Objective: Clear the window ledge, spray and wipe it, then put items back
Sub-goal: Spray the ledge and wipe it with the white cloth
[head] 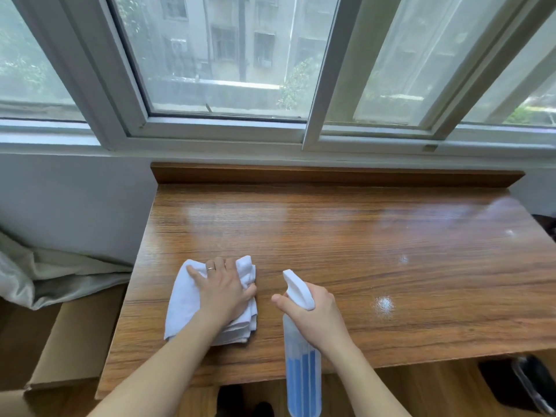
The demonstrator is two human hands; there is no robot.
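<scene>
A wooden ledge top (346, 236) runs under the window, with a raised wooden back strip (331, 176). My left hand (224, 288) presses flat on a folded white cloth (183, 299) near the front left of the wood. My right hand (316, 314) grips the neck of a clear spray bottle (302, 377) holding blue liquid; its white nozzle points away toward the window. A patch of fine spray droplets (383, 305) sits on the wood to the right of the bottle, and a smaller wet spot (403, 259) lies farther back.
The white window frame (216, 130) stands behind the ledge. A cardboard box (69, 350) and a grey cloth heap (45, 272) sit to the left, below the wood. A dark object (523, 383) lies on the floor at the lower right.
</scene>
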